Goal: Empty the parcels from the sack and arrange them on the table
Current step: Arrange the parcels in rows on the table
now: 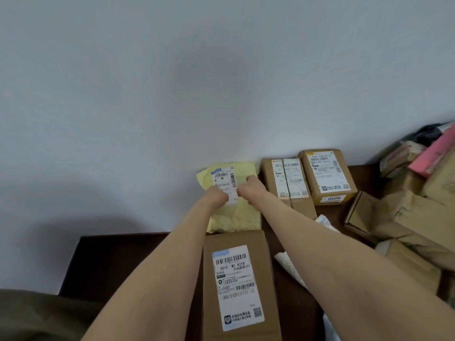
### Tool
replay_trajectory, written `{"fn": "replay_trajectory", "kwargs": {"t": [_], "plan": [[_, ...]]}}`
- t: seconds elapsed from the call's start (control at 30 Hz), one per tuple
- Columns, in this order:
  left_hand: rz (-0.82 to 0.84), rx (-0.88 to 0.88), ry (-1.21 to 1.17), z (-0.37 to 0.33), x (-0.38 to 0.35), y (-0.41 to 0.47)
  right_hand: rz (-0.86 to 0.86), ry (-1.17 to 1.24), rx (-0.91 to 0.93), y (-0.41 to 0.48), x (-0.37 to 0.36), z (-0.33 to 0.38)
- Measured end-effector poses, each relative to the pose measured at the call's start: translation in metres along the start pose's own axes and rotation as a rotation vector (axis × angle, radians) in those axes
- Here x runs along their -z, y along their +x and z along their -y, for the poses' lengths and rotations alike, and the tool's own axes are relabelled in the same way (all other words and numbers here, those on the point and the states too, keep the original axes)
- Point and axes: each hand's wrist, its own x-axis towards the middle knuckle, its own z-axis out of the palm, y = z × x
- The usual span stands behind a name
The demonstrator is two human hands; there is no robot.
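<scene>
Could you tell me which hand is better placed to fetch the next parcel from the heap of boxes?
Right. The right hand is nearer the heap of boxes on the table's right; the left hand lies farther away on the yellow mailer.

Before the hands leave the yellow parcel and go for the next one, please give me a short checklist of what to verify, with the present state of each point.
1. Yellow parcel lies on the table by the wall: ok.
2. Both hands on it, left hand and right hand: ok.
3. Its label faces up: ok.
4. It lines up with the near box in front of it: ok, the edges meet.
5. Free table space for more parcels: ok, the left part is bare.
6. Next parcel ready in the heap at the right: ok; the sack itself cannot be told.
</scene>
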Motion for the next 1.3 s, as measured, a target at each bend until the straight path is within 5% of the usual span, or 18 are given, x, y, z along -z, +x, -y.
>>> {"fn": "replay_trajectory", "kwargs": {"t": [0.3,0.6,0.73,0.83,1.03,1.13,1.3], "plan": [[-0.02,0.031,-0.006,-0.001,0.008,-0.014,0.083,0.173,-0.014,-0.004,0.001,-0.001],[-0.063,-0.023,0.056,0.006,0.0,-0.08,0.075,0.003,0.027,-0.051,0.027,-0.025],[-0.055,0.032,0.16,0.025,-0.015,-0.107,0.211,-0.163,-0.115,-0.081,0.031,-0.053],[-0.057,0.038,0.161,0.031,-0.023,-0.118,0.33,-0.034,-0.213,-0.091,0.022,-0.073],[-0.11,0.078,0.175,0.041,-0.021,-0.123,0.357,-0.037,-0.177,-0.094,-0.002,-0.073],[-0.107,0.084,0.174,0.038,-0.014,-0.121,0.274,-0.117,-0.112,-0.088,0.004,-0.07],[-0.222,-0.066,0.124,0.004,-0.011,-0.091,-0.189,-0.098,0.011,-0.062,0.05,-0.071]]}}
